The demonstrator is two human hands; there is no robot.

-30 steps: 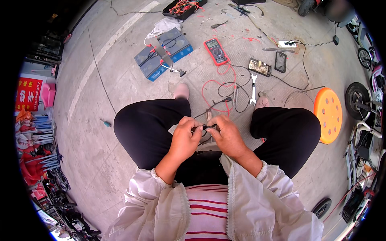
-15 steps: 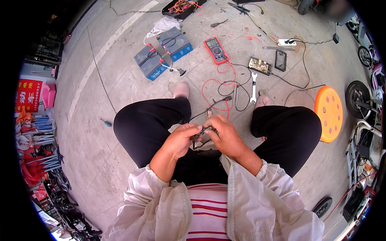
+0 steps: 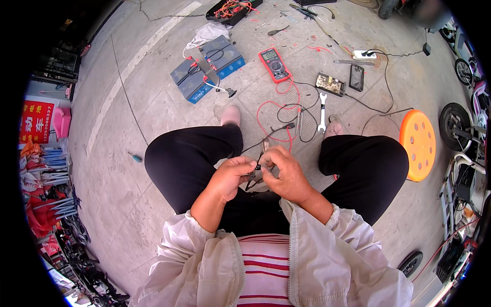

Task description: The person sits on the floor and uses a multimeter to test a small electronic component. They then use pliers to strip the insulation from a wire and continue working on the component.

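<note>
Between my knees, my left hand [image 3: 232, 176] is closed, thumb and fingers pinching a small black cable end [image 3: 258, 167]. My right hand [image 3: 286, 174] is curled around the same spot from the other side, its fingertips at the black cable. A dark lead runs from there up to a black plug [image 3: 290, 125] on the floor. What kind of end the hands hold is too small to make out. Ahead of them lie a red multimeter [image 3: 275, 65] with red and black test leads and an open-ended wrench [image 3: 322, 112].
Two blue batteries [image 3: 192, 80] stand front left, beside a white cloth [image 3: 207, 34]. A circuit board in a case [image 3: 330, 84], a black housing [image 3: 357, 77] and a white power strip [image 3: 364, 54] lie front right. An orange stool [image 3: 417, 145] stands right; a screwdriver [image 3: 135, 157] lies left.
My right thumb and fingertips have shifted slightly at the black cable end, showing more of it. My left hand stays almost still, and the things on the floor have not moved.
</note>
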